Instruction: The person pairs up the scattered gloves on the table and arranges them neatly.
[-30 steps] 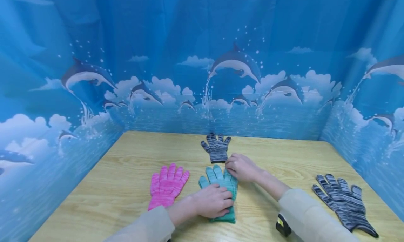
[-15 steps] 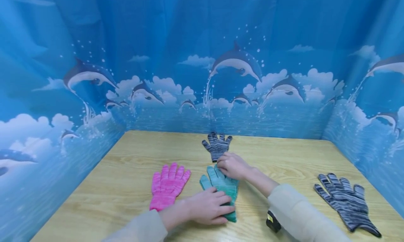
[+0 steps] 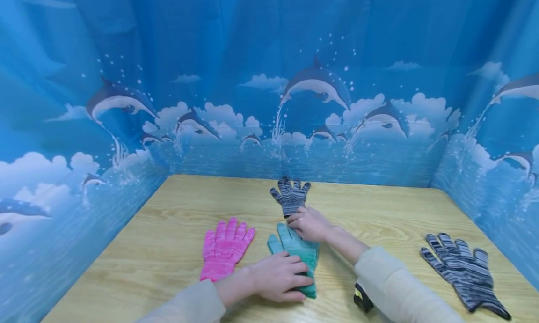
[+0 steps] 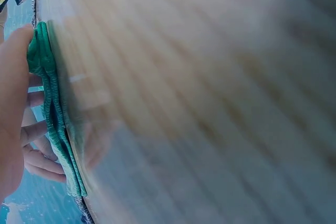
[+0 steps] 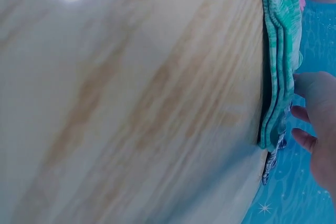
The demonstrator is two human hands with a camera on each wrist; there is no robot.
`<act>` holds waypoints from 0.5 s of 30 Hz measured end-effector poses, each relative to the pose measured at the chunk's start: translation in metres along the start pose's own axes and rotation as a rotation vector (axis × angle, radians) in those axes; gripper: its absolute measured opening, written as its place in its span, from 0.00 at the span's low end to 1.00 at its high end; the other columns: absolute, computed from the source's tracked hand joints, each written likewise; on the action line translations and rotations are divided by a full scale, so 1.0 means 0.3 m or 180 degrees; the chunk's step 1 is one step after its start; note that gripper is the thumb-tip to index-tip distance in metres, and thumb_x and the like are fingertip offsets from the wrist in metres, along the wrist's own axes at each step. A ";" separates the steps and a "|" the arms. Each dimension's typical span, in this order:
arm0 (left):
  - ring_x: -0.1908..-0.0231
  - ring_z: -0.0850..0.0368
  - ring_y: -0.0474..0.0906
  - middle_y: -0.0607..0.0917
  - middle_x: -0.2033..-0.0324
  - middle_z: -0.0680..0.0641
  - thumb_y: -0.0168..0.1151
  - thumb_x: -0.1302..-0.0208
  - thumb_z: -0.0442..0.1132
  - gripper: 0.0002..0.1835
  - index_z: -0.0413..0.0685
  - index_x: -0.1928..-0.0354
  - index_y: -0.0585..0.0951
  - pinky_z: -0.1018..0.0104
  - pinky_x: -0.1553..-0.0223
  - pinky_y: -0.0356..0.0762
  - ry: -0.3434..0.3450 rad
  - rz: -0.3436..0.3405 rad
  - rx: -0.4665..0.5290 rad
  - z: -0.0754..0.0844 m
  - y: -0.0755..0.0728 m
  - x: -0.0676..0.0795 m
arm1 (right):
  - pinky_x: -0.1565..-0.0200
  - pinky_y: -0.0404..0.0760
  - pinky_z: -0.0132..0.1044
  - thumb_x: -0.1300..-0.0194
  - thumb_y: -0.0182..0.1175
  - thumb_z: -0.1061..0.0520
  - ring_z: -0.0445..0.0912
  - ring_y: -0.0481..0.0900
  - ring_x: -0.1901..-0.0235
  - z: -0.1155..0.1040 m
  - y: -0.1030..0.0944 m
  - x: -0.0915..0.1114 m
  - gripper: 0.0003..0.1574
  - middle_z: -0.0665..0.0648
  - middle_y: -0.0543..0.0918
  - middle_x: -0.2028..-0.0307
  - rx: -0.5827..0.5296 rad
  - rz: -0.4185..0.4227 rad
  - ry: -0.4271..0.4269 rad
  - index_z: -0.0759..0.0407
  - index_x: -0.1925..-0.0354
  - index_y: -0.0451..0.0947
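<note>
A pair of teal knit gloves lies flat at mid-table, fingers pointing away; stacked layers show edge-on in both wrist views. My left hand rests across the palm and cuff with its fingers spread. At the far end, my right hand touches the glove fingertips and covers some of them. The right wrist view shows one digit against the teal knit and other fingers loosely bent, off it. Just beyond that hand is a small grey-black striped glove, its cuff partly hidden.
A pink glove lies to the left, its cuff partly behind my left forearm. A larger grey-black glove lies near the right edge. A dolphin-print curtain surrounds the wooden table. A black device sits on my right wrist.
My right hand has shifted left along the teal gloves' fingertips, then barely moved. The left hand has slid slightly toward the cuff and its fingers have spread. The other gloves lie as before.
</note>
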State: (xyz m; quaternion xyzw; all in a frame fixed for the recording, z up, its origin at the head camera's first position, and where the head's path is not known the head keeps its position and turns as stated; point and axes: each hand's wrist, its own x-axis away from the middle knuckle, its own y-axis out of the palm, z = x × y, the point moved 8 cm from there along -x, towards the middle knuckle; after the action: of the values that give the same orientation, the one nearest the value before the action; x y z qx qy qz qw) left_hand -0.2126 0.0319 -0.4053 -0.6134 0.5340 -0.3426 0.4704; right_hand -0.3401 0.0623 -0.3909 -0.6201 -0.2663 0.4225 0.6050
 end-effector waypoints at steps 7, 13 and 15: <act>0.51 0.64 0.67 0.74 0.48 0.57 0.38 0.31 0.59 0.24 0.62 0.41 0.74 0.69 0.54 0.66 -0.0047 -0.0110 0.0128 -0.002 0.006 -0.001 | 0.53 0.73 0.47 0.40 0.57 0.63 0.49 0.74 0.54 0.030 -0.002 0.025 0.14 0.53 0.82 0.57 -0.0125 -0.0079 0.0203 0.59 0.56 0.82; 0.51 0.63 0.67 0.74 0.47 0.57 0.39 0.31 0.59 0.23 0.62 0.41 0.74 0.69 0.55 0.67 -0.0060 -0.0113 0.0119 -0.003 0.007 0.001 | 0.54 0.73 0.47 0.40 0.58 0.62 0.49 0.74 0.54 0.027 -0.013 0.028 0.13 0.53 0.82 0.56 -0.0105 -0.0083 0.0191 0.59 0.56 0.82; 0.51 0.63 0.67 0.74 0.47 0.57 0.39 0.31 0.59 0.24 0.62 0.41 0.74 0.69 0.55 0.67 -0.0057 -0.0113 0.0119 -0.004 0.009 0.002 | 0.55 0.73 0.45 0.39 0.57 0.61 0.49 0.75 0.55 0.026 -0.020 0.022 0.12 0.54 0.82 0.58 -0.0125 0.0001 0.0204 0.59 0.57 0.82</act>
State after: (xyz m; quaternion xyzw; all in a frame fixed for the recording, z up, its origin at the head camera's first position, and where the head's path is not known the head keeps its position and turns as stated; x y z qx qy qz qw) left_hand -0.2143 0.0312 -0.4075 -0.6169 0.5124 -0.3553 0.4803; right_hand -0.3422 0.0728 -0.3858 -0.6451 -0.2549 0.3973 0.6009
